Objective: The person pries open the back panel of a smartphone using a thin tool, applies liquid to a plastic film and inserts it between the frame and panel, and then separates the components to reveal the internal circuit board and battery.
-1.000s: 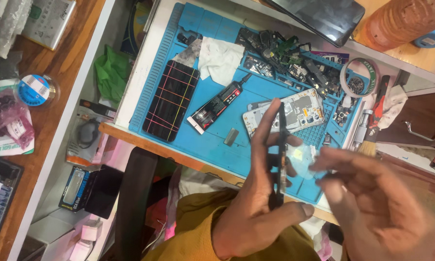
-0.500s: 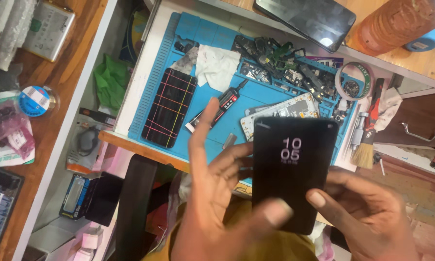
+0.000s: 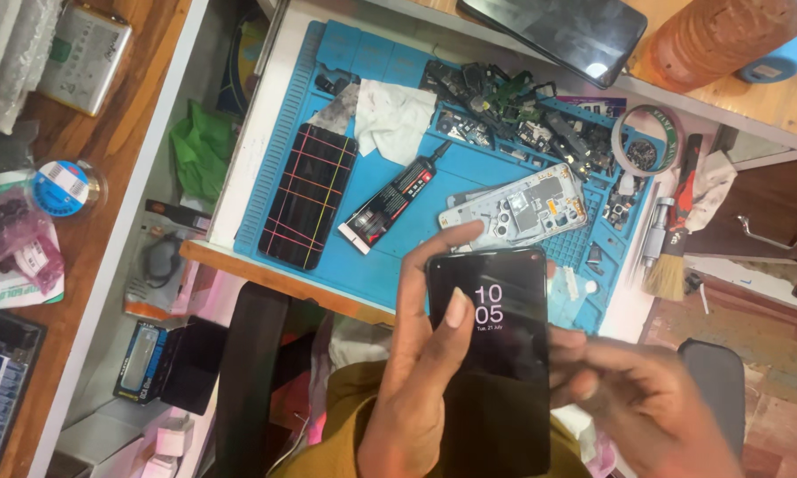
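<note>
A black smartphone with its screen lit, showing a clock, is held upright in front of me. My left hand grips its left edge, with the thumb lying on the glass and the fingers reaching behind the top. My right hand is blurred at the phone's right edge, fingers curled toward it; whether it touches the phone I cannot tell. Beyond the phone lies a blue work mat carrying a bare phone frame, a black glue tube and a phone bound with rubber bands.
On the mat are a white cloth and several loose phone parts. A tape roll, a brush and a red-handled tool lie at its right. A dark phone rests on the wooden shelf above.
The phone turned from edge-on to face me with its screen lit. It then came lower and closer, my left thumb settled on the glass, and my right hand slid to the right edge.
</note>
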